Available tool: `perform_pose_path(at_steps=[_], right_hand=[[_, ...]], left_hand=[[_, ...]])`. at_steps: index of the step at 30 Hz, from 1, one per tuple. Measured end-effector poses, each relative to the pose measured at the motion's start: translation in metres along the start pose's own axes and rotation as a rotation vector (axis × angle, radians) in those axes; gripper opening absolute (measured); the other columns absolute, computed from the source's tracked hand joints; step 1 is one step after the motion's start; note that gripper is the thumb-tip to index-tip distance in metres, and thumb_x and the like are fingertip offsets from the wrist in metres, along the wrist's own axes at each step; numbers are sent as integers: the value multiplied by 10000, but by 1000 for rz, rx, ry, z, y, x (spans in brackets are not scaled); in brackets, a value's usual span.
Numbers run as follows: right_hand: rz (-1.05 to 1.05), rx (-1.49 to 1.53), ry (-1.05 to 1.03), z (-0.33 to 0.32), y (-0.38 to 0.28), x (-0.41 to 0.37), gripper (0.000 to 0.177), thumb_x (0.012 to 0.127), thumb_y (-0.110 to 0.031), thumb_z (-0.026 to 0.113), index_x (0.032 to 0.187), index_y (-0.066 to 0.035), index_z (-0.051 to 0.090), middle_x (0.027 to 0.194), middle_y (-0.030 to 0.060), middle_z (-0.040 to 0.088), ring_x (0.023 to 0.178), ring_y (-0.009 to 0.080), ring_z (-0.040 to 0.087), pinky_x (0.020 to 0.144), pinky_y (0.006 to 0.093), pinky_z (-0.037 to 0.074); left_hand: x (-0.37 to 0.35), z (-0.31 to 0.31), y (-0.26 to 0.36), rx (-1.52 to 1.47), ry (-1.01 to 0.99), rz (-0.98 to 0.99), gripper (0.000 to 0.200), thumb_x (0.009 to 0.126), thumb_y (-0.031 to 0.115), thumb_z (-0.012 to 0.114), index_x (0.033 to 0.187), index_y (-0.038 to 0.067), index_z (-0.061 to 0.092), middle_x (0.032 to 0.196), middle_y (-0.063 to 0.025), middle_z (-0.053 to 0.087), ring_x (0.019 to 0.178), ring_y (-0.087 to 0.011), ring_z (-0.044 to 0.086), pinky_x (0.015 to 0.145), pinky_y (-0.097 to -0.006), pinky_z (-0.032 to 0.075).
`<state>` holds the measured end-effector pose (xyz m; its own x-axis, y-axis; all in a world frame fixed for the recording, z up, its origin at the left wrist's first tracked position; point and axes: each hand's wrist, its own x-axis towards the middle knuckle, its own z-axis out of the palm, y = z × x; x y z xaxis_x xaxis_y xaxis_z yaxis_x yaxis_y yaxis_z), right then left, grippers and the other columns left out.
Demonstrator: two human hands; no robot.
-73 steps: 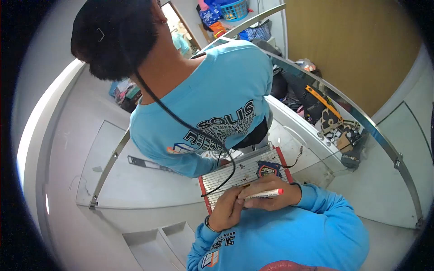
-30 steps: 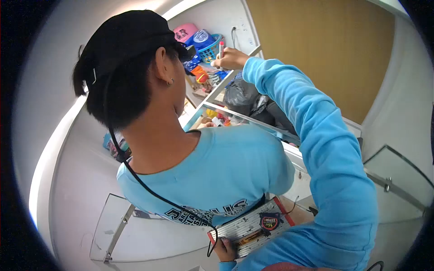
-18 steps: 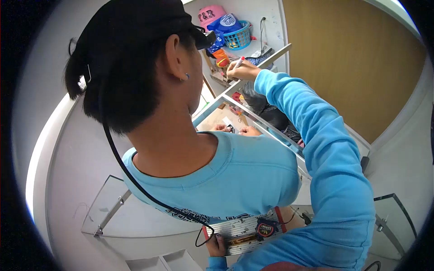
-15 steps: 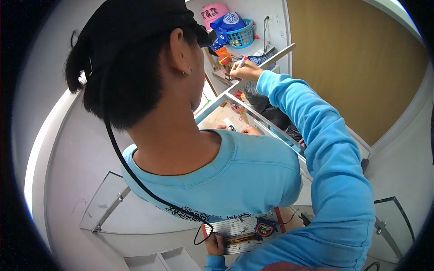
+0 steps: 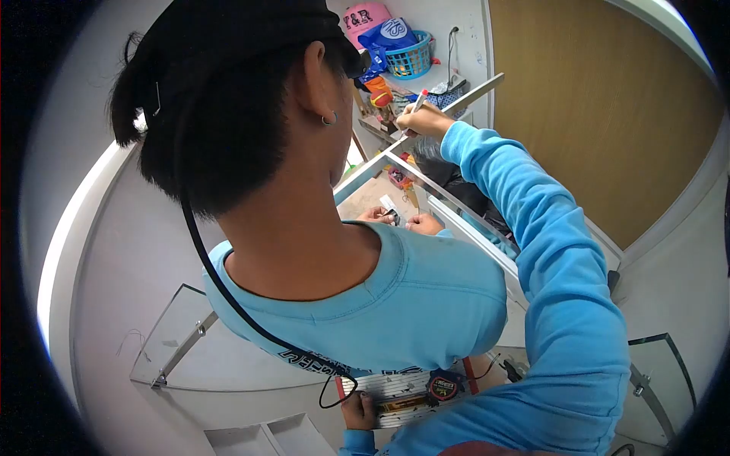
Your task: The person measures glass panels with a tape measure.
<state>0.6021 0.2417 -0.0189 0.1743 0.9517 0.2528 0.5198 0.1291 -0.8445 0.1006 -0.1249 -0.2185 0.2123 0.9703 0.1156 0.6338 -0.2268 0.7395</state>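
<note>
My right hand [image 5: 426,121] reaches past a co-worker's shoulder, its fingers closed round a white marker [image 5: 420,100] with a red end. It is at a pale frame bar [image 5: 477,90]; contact between the marker tip and the bar is too small to make out. Low in the view, my left hand [image 5: 360,411] is closed on the edge of a white slatted board [image 5: 395,418] with red sides. A black and red tape measure [image 5: 443,386] and a yellowish-brown strip [image 5: 407,403] lie on the board.
The co-worker [image 5: 334,296], in a blue shirt and dark cap, fills the middle. Their hands [image 5: 420,223] work around a small dark item. Behind stand a blue basket [image 5: 409,61], a pink container [image 5: 366,21] and a brown door [image 5: 601,114]. Glass shelves [image 5: 179,334] flank us.
My right hand and the marker appear slightly farther right and lower. The co-worker's hands show more fully over their shoulder. My left hand keeps its grip on the board.
</note>
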Motion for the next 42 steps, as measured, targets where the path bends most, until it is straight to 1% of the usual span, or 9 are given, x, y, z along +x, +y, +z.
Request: perform_pose_path(at_steps=[2, 11, 13, 15, 17, 23, 26, 35, 42], right_hand=[[-10, 9, 19, 1, 2, -1, 285, 723, -326, 596, 615, -70, 661, 623, 55, 650, 601, 163, 625, 619, 283, 477], [44, -33, 21, -1, -13, -10, 293, 701, -344, 618, 615, -66, 653, 614, 64, 640, 616, 158, 624, 614, 301, 485], [26, 17, 58, 0, -18, -14, 193, 701, -192, 630, 618, -27, 578, 580, 44, 578, 541, 113, 561, 512, 254, 438], [25, 10, 49, -1, -20, -15, 196, 703, -198, 630, 625, -25, 581, 582, 45, 579, 537, 117, 559, 513, 258, 441], [23, 2, 40, -1, -20, -15, 200, 705, -204, 630, 631, -24, 583, 585, 46, 580, 532, 120, 557, 513, 261, 443], [6, 209, -46, -5, -11, -9, 172, 730, -209, 615, 686, -43, 599, 657, 48, 588, 563, 123, 565, 527, 264, 445], [211, 336, 63, -19, -26, -18, 147, 784, -236, 569, 787, -92, 598, 682, 35, 584, 581, 115, 585, 511, 246, 408], [146, 211, 262, -58, -39, -31, 255, 744, -302, 612, 711, -53, 656, 660, 77, 643, 578, 165, 612, 565, 300, 474], [19, -126, 599, -123, -112, -75, 276, 802, -328, 604, 706, -72, 636, 609, 25, 617, 524, 106, 564, 514, 278, 437]], left_hand=[[-2, 0, -3, 23, 14, 2, 374, 902, 335, 492, 742, 4, 556, 629, -191, 550, 572, -354, 569, 525, -409, 435], [-6, 4, -24, 54, -9, 1, 365, 892, 330, 501, 750, -1, 564, 664, -201, 570, 628, -381, 587, 565, -420, 449], [-1, 4, -12, -1, 3, 18, 354, 889, 320, 502, 770, -6, 577, 674, -201, 578, 640, -381, 590, 577, -418, 452], [0, 4, -11, -55, 15, 34, 346, 885, 310, 502, 791, -11, 589, 685, -201, 585, 653, -382, 593, 590, -417, 456], [1, 7, -20, -13, 26, 118, 443, 919, 398, 463, 810, -21, 556, 611, -124, 552, 530, -208, 542, 496, -341, 414], [-1, 9, -32, 63, 43, 130, 458, 915, 387, 460, 735, -24, 544, 587, -123, 522, 510, -201, 503, 482, -331, 395], [0, 8, -27, 34, 39, 139, 463, 917, 386, 462, 713, -24, 535, 566, -122, 506, 501, -196, 486, 474, -341, 384], [0, 2, -8, 32, 8, 94, 451, 923, 378, 466, 724, -19, 541, 570, -152, 485, 503, -250, 475, 489, -372, 374], [-1, 5, -13, 24, 58, 222, 440, 924, 367, 483, 737, -28, 540, 608, -162, 512, 526, -291, 492, 516, -393, 380]])
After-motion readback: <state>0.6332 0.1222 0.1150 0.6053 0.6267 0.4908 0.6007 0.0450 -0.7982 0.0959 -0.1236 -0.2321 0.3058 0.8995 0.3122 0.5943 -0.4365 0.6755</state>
